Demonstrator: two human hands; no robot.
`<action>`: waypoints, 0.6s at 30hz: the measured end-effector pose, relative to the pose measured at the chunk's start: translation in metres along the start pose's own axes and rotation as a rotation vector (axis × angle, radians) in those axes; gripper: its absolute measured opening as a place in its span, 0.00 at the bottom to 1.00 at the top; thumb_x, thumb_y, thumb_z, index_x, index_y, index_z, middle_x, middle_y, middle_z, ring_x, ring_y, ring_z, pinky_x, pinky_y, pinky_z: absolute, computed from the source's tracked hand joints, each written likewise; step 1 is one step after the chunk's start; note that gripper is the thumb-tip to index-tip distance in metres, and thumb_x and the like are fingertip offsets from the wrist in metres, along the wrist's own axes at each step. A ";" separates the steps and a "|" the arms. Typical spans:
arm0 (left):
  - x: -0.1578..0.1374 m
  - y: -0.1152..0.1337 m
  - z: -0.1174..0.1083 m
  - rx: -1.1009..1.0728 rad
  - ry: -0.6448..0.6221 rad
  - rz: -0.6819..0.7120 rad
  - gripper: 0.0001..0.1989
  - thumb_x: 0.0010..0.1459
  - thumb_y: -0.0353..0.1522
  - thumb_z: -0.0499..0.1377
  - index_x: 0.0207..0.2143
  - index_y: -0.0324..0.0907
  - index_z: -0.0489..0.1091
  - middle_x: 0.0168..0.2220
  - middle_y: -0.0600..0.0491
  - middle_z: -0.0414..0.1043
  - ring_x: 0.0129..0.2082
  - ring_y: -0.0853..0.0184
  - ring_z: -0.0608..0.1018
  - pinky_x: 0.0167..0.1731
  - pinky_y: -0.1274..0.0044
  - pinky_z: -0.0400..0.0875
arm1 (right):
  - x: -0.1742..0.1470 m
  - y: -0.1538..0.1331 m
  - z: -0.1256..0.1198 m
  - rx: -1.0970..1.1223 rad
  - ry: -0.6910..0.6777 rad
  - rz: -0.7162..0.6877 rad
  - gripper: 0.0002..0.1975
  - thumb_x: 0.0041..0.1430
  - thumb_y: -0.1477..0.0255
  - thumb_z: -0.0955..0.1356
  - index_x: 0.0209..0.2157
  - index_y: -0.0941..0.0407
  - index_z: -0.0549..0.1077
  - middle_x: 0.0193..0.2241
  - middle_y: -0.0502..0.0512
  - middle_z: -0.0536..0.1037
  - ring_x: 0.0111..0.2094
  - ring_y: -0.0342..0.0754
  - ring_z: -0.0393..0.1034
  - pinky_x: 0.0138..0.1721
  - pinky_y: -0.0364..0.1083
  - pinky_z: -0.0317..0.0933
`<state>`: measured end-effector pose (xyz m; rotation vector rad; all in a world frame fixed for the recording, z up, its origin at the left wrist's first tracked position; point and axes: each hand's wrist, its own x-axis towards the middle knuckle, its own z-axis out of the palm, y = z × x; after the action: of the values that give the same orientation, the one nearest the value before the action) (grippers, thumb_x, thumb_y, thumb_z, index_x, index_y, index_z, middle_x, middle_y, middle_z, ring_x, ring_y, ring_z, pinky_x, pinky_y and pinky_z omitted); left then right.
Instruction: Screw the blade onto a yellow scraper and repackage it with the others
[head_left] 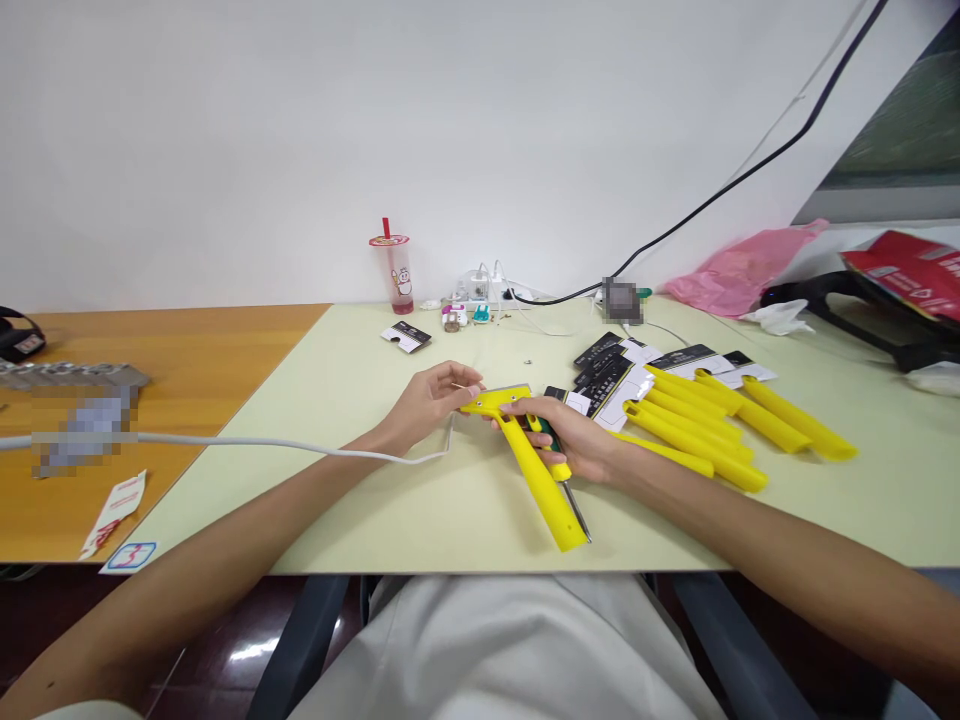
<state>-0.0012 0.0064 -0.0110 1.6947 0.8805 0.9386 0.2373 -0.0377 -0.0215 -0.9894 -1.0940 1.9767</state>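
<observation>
Hands [429, 405] [574, 435] with a grip on a yellow scraper [541, 485], above a pale-green table [420, 520], white wall [225, 150] behind.

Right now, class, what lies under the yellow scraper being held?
Pale table shows around the yellow scraper, which the right hand grips; whatever lies directly beneath it is covered.

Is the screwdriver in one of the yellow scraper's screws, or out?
Out: the screwdriver sits in the right hand, its bare tip pointing away from the screws on the yellow scraper.
</observation>
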 end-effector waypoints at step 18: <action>-0.017 0.006 0.016 0.895 0.123 0.721 0.15 0.73 0.37 0.64 0.59 0.51 0.81 0.63 0.45 0.81 0.64 0.48 0.79 0.63 0.53 0.70 | -0.004 -0.008 0.011 0.143 0.076 -0.266 0.19 0.54 0.61 0.83 0.34 0.59 0.79 0.18 0.41 0.60 0.18 0.36 0.46 0.14 0.35 0.46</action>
<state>0.0060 -0.0167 -0.0120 2.8685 0.8292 1.2126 0.2318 -0.0420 -0.0097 -0.7928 -0.9738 1.7613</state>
